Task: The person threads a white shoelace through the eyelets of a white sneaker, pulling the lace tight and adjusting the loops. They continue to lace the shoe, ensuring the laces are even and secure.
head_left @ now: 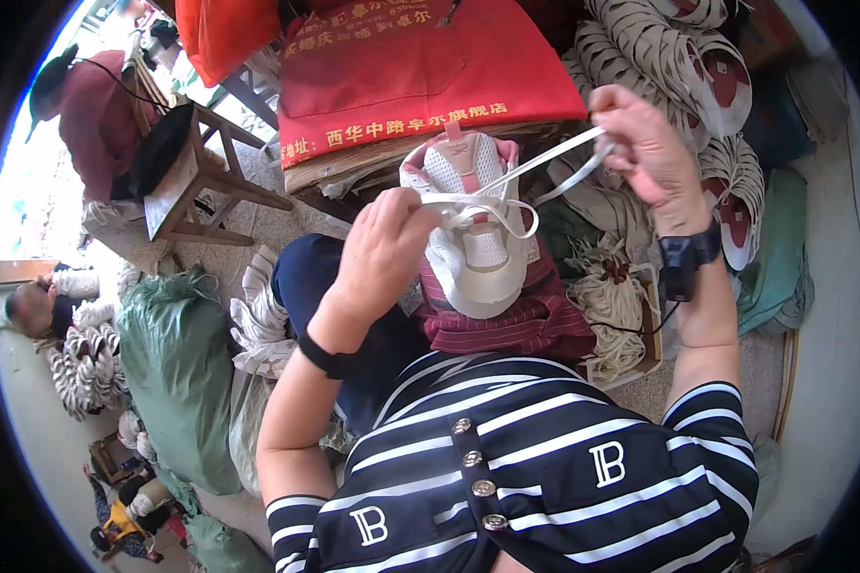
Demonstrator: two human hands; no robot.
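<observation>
A white sneaker (483, 292) with pink trim rests on dark red striped cloth (554, 320) at my lap, toe toward me. White shoelace (556, 149) runs through its upper eyelets and forms a loop over the tongue. My left hand (377, 248) is closed on the lace close beside the shoe's left side. Up and to the right, my right hand (652, 158) pinches the lace with bent fingers, and one strand stretches taut between the shoe and that hand. A second, looser strand hangs below the right hand.
A red cloth (430, 72) covers the wooden bench ahead. Beside my right arm, a box holds bundled laces (610, 310). Strings of shoe uppers (631, 48) are piled at the far right. Left are a wooden stool (196, 181), green sack (177, 372) and other people.
</observation>
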